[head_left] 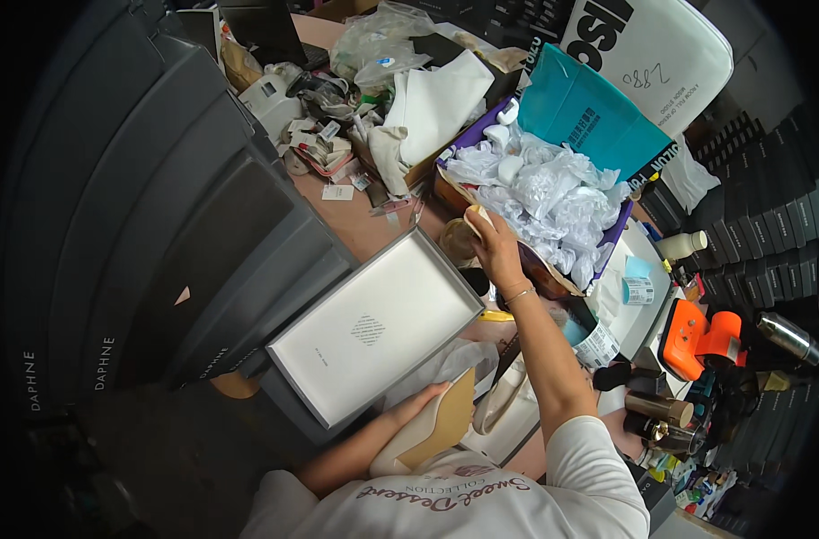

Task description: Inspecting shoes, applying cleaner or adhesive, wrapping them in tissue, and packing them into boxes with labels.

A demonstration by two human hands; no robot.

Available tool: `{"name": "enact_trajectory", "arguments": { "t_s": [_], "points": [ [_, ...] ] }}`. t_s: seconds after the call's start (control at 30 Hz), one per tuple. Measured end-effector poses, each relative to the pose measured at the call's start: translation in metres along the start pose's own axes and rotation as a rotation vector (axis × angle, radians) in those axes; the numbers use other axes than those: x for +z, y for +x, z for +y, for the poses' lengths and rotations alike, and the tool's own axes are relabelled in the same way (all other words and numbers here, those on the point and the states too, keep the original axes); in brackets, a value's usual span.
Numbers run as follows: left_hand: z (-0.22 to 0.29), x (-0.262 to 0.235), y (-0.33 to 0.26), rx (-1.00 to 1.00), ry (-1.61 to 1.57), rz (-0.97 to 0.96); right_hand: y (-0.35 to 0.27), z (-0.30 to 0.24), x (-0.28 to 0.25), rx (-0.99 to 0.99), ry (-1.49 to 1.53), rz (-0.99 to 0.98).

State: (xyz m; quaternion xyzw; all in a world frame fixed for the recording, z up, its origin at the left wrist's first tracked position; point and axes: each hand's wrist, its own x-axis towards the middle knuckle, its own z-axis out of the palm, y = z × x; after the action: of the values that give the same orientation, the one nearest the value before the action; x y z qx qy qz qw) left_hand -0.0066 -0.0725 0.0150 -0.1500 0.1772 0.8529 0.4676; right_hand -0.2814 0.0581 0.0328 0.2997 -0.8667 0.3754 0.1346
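Note:
My left hand [416, 404] is closed on a shoe [441, 422], held tilted close to my shirt with its tan sole showing. Most of the shoe's pale upper is turned away. My right hand [496, 250] reaches forward, its fingers bent around a small pale yellow piece [474, 216], too small to name. Just beside those fingers is a round, see-through brownish container [457, 241]. To the left of both hands lies a shallow grey box part with a white inside [373, 332]. A second pale shoe [504, 400] rests under my right forearm, partly hidden.
A purple-edged carton [620, 220] full of crumpled white plastic stands ahead right. Tall stacks of dark grey shoe boxes [185, 180] wall the left side. Tags and rags clutter the pink tabletop [342, 220] at the back. An orange device [697, 337] and metal bottles [787, 337] stand at right.

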Motion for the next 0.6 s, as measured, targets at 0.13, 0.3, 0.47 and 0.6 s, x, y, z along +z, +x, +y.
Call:
{"name": "enact_trajectory", "arguments": {
  "t_s": [0.13,0.3,0.47,0.6],
  "points": [
    [-0.003,-0.004,-0.003,0.065,0.019,-0.044,-0.025,-0.006,-0.037,0.111,-0.024,0.32],
    [-0.004,0.0,0.002,0.005,0.048,-0.045,-0.087,0.005,-0.074,0.742,1.092,0.938],
    [0.0,0.02,-0.013,0.183,-0.026,-0.109,-0.076,-0.006,-0.069,0.713,1.113,0.943],
    [0.001,0.015,-0.017,0.165,0.003,-0.074,-0.025,-0.023,-0.055,0.192,0.088,0.461]
  ]
}}
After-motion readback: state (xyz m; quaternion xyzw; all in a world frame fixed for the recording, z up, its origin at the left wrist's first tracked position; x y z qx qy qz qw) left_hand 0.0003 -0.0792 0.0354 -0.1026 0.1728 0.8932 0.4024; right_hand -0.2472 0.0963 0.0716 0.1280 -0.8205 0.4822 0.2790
